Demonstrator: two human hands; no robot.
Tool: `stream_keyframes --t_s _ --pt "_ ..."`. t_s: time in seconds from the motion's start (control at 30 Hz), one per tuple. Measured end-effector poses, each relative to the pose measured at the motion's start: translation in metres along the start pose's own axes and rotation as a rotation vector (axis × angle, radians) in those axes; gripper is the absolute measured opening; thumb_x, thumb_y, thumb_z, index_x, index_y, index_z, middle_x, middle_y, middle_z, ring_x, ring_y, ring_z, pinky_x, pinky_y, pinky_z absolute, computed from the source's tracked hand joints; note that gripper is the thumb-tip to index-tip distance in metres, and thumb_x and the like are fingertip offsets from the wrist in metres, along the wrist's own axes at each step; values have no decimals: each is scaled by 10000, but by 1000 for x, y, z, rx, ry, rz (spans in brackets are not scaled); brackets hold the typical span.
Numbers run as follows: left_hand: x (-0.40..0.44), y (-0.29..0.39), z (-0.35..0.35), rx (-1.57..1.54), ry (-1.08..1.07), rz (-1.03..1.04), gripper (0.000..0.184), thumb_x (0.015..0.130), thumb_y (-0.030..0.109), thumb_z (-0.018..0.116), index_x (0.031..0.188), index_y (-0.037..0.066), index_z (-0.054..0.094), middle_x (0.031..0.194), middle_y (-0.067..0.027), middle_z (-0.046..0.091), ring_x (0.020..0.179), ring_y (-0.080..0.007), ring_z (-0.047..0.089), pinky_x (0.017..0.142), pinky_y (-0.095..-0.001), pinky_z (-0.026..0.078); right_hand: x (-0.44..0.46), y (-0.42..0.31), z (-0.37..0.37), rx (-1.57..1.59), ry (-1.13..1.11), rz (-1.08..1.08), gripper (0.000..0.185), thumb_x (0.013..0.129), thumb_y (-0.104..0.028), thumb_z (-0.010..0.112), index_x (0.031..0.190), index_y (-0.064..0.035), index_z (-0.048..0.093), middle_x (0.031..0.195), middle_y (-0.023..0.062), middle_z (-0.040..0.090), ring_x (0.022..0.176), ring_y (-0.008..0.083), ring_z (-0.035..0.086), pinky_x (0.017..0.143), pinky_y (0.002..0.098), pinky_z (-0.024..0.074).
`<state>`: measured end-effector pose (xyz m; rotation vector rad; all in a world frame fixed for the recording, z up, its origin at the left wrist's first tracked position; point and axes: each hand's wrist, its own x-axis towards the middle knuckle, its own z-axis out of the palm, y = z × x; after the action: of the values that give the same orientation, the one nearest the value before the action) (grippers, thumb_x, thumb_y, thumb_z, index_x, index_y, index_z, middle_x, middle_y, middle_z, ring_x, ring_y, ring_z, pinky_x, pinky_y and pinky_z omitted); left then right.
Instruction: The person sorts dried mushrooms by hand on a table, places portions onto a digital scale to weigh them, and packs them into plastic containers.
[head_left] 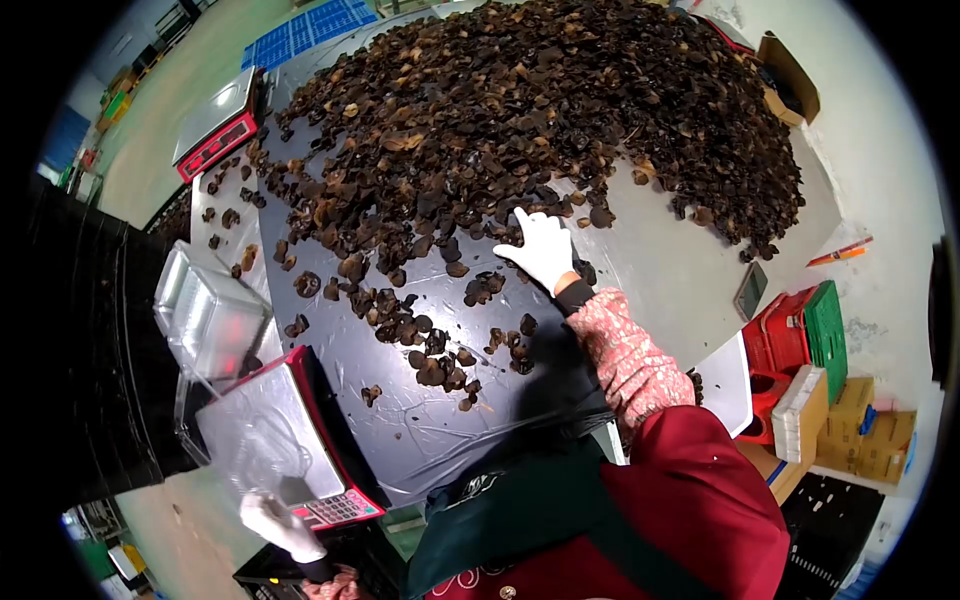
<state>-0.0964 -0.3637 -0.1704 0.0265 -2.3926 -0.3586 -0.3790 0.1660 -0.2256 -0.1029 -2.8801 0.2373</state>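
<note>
My right hand (540, 248), in a white glove, lies with fingers spread at the near edge of a big heap of dark brown wood ear mushrooms (480, 120). Nothing shows in its grasp. At the lower left, my left hand (283, 525), also gloved in white, is closed at the near edge of a clear plastic container (255, 445). This container is blurred and is over the metal pan of a red scale (320, 430); whether it touches the pan I cannot tell. Loose mushrooms (440, 365) lie scattered on the dark plastic sheet between my hands.
Stacked clear containers (210, 310) stand beyond the near scale. Another red scale (218, 125) sits at the far left table corner. Right of the table are red and green crates (800, 330) and cardboard boxes (865, 430). A small dark device (750, 290) lies near the right edge.
</note>
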Motion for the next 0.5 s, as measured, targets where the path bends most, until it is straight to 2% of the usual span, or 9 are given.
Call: stream_keyframes --t_s 0.07,0.13,0.17,0.27,0.33,0.37,0.4,0.47,0.5 --pt "-41 -1 1 -8 -87 -127 354 764 -145 591 1080 12 565 1112 -138 550 1062 -300 530 926 -401 436 2 -12 1 -14 -73 -99 496 804 -481 703 1142 -124 639 1034 104 603 998 294 565 781 438 476" --pt "-49 17 -2 53 -139 -130 307 827 -80 607 1116 -5 538 1204 -156 499 1184 -332 481 1010 -391 405 -10 -23 3 156 -114 -169 291 826 -364 694 979 -119 659 968 102 599 973 294 570 769 421 481" --pt "-41 31 -12 188 -165 5 297 865 -17 623 1150 -4 541 1276 -164 495 1253 -337 457 1048 -428 384 -21 -31 3 137 -121 -212 223 831 -317 672 933 -119 657 934 100 597 947 298 576 775 423 477" --pt "-31 75 -2 20 -18 -54 340 894 23 610 1228 -16 555 1254 -180 540 1224 -348 495 1060 -451 375 -58 -33 -11 351 91 -403 210 822 -286 681 955 -125 670 979 80 635 916 290 592 793 419 464" --pt "-14 118 20 -176 -79 -79 285 890 46 613 1166 -25 609 1201 -184 582 1151 -343 548 1024 -437 416 -73 -15 -30 495 214 -340 207 796 -255 711 951 -122 678 931 64 655 929 286 596 830 408 450" --pt "-1 143 37 -234 -154 -90 285 881 37 614 1162 -13 617 1187 -187 594 1134 -347 558 1009 -429 427 -78 -4 -40 417 264 -255 210 800 -253 709 956 -115 681 923 59 662 900 284 601 840 409 448" --pt "13 159 59 -322 -218 -21 307 870 36 627 1175 5 618 1212 -197 595 1132 -360 565 999 -424 434 -85 16 -39 405 190 -130 358 791 -316 729 1083 -117 675 1081 92 651 1039 299 571 913 430 429" --pt "28 179 107 -246 -338 -13 372 868 94 659 1229 35 593 1335 -215 539 1184 -379 547 1011 -435 431 -101 47 -26 169 217 29 661 752 -437 761 1311 -132 581 1318 143 555 1257 345 452 1017 482 370" --pt "27 175 135 -252 -401 -63 407 892 156 646 1273 37 565 1387 -228 492 1224 -393 517 1036 -444 414 -104 51 -25 171 218 22 661 752 -437 761 1311 -132 581 1318 143 555 1257 345 452 1017 482 370"
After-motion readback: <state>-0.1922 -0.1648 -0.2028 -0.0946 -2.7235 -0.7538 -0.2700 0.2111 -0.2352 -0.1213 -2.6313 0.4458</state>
